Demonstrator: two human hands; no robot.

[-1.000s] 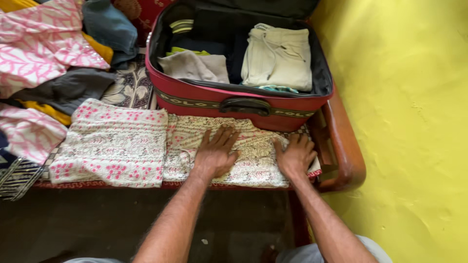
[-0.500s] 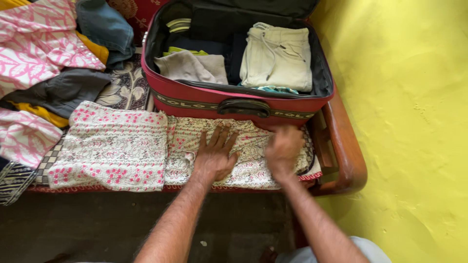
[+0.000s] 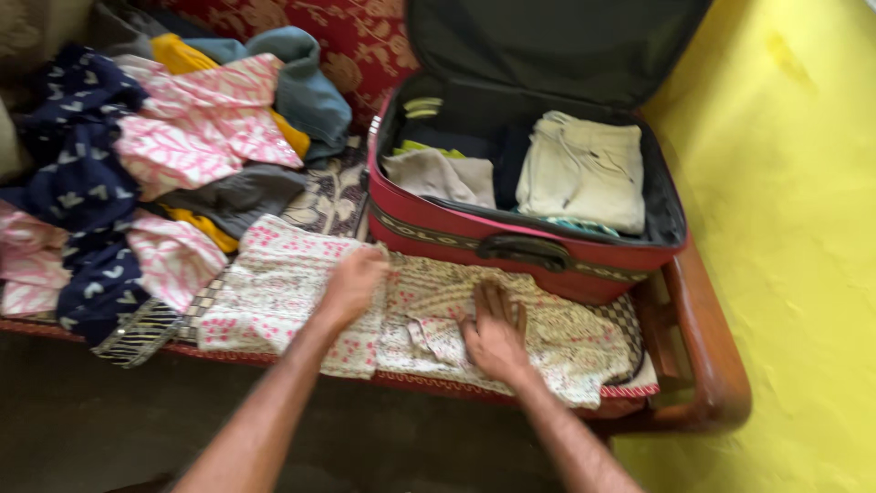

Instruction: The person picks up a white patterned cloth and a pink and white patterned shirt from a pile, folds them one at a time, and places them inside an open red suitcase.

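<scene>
A cream garment with small pink flowers lies spread along the front edge of a wooden bed. My left hand rests on its middle fold, fingers curled over the cloth. My right hand lies flat, fingers apart, on the garment's paler patterned part to the right. Just behind both hands stands an open red suitcase with a black handle. Inside it lie a folded cream piece and a folded beige piece.
A heap of loose clothes, pink-and-white, navy, yellow and teal, covers the bed's left side. The curved wooden bed end sits at the right, against a yellow wall. A dark floor lies below the bed edge.
The view has swung right and closer. My left hand has slid left onto the pink-flowered part; my right hand has moved left toward the garment's middle.
</scene>
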